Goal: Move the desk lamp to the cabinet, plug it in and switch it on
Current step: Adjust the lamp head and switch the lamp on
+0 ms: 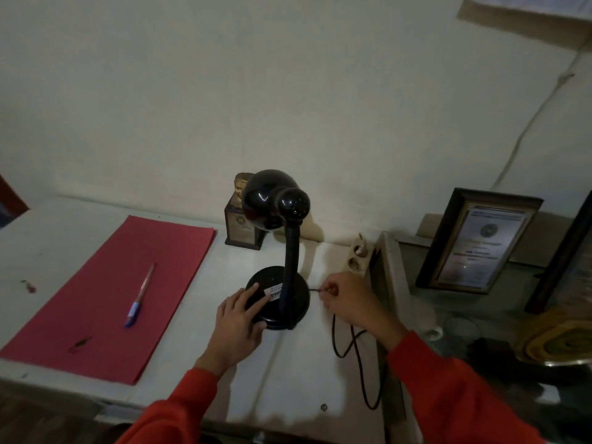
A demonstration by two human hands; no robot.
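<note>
Resting left hand [238, 318] on lamp base [278, 298], right hand [349, 301] pinching cord [352, 344].

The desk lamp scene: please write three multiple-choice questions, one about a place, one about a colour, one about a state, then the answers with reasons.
1. Where does the pen lie?
A. on the red paper
B. on the lamp base
C. beside the framed certificate

2. What colour is the desk lamp?
A. white
B. black
C. green

3. What does the right hand do?
A. rests flat
B. lifts the pen
C. pinches the cord

Answers: A, the pen rests on the red sheet; B, shade, neck and base are black; C, fingers close on the cord beside the base.
</note>
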